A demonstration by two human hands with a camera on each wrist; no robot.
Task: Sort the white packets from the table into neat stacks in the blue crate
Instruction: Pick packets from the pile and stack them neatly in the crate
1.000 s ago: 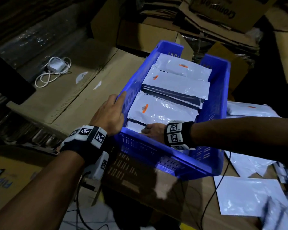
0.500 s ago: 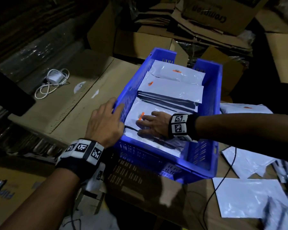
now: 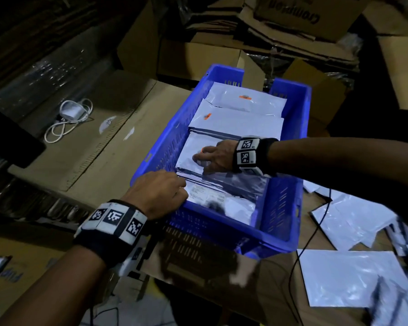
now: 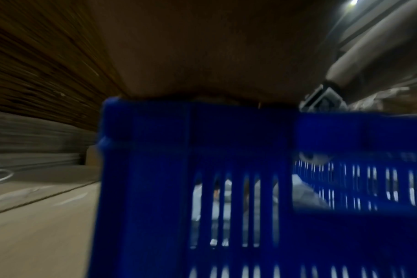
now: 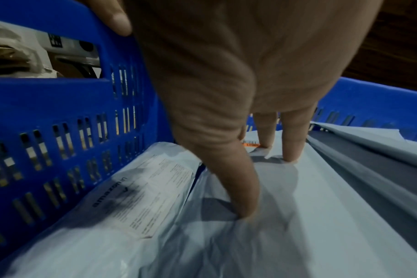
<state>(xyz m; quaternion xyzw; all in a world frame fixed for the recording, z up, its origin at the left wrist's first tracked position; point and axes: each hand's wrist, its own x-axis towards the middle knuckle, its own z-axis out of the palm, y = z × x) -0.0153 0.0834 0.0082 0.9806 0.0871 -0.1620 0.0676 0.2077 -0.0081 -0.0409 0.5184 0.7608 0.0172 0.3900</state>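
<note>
Right hand (image 3: 216,156) has slid farther in, fingers straight, pressing top packet (image 3: 193,151).

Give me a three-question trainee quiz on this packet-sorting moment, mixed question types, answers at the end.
1. True or false: the right hand presses its fingers down on a white packet inside the blue crate.
2. Where is the left hand? A) on the crate's near left corner B) on the white charger cable C) lifting a loose packet off the table
3. Fill in: the packet with the printed label lies against the crate's ____ wall.

Key: 1 true; 2 A; 3 near.
</note>
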